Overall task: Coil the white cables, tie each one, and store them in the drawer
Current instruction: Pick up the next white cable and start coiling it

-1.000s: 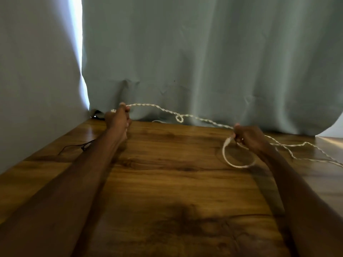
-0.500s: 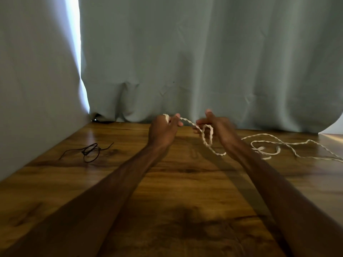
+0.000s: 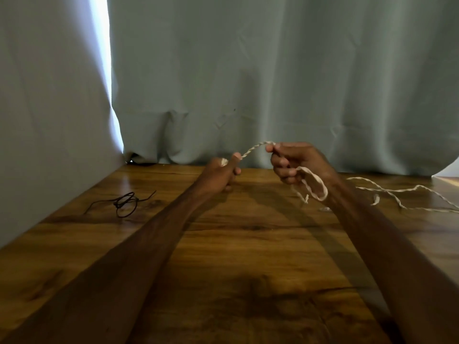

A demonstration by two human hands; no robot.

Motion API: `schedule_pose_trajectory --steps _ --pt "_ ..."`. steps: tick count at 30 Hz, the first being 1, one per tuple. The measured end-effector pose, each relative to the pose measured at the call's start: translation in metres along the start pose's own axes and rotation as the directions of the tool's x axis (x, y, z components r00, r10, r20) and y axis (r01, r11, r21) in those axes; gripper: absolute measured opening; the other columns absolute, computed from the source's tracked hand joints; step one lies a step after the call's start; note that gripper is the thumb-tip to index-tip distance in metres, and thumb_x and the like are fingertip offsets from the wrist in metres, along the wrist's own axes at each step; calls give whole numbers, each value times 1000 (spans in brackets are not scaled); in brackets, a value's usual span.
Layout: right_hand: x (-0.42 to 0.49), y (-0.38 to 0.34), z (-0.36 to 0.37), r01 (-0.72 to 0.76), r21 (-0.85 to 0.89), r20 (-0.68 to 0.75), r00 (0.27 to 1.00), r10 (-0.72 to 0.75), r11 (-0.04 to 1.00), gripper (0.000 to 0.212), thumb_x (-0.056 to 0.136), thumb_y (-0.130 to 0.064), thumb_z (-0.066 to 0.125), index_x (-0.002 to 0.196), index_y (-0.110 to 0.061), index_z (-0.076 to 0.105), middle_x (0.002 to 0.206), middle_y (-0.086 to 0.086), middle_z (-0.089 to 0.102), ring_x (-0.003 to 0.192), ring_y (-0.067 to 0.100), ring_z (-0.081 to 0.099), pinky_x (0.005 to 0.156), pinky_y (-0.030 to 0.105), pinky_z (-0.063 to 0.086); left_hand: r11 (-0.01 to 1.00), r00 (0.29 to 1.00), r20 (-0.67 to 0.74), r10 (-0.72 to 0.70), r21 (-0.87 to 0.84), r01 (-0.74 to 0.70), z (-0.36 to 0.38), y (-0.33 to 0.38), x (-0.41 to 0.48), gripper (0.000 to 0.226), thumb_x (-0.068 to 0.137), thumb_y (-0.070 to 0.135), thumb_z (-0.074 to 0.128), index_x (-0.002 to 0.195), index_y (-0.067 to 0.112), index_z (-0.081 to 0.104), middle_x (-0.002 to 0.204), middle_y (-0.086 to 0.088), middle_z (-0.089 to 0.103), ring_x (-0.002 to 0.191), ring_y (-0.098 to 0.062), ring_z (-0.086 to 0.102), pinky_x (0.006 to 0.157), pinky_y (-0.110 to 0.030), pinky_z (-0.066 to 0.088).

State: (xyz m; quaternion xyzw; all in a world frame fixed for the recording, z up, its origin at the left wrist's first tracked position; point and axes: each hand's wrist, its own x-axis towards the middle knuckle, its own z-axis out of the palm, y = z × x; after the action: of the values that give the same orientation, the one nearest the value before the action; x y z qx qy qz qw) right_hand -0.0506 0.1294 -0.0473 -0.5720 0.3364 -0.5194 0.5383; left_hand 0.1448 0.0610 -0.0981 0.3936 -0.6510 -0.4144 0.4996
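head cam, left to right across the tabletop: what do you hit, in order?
dark cord → left hand → right hand → loose slack of the white cable. Both hands grip that cable, so only its trailing part is ordered.

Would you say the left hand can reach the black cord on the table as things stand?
Probably yes, once freed: the left hand grips the white cable, but the black cord lies uncovered to its left, bare table between.

Home room (curtains (image 3: 273, 70), wooden table (image 3: 248, 244))
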Motion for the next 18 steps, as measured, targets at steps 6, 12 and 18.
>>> schedule_pose_trajectory --steps 6,12,18 --pt "1 9 -18 379 -476 -197 834 -516 794 28 108 -14 45 97 0 65 65 2 47 52 7 40 46 19 32 949 573 779 -255 89 302 9 26 -22 81 87 89 16 67 16 48 45 10 28 34 -5 22 37 -22 9" --pt "10 53 -41 150 -860 -4 954 -301 488 31 102 -31 53 77 -23 71 64 9 66 55 22 61 59 38 45 878 544 839 22 -277 392 26 50 -29 43 110 32 34 77 14 55 40 14 32 28 -1 27 43 -22 3" --pt "11 45 -53 -11 -964 -166 803 -572 265 37 108 -40 42 84 -25 65 67 -1 64 62 18 62 64 38 49 912 687 716 -126 -188 363 6 33 -21 36 109 30 44 81 13 59 46 13 30 32 -3 23 43 -22 9"
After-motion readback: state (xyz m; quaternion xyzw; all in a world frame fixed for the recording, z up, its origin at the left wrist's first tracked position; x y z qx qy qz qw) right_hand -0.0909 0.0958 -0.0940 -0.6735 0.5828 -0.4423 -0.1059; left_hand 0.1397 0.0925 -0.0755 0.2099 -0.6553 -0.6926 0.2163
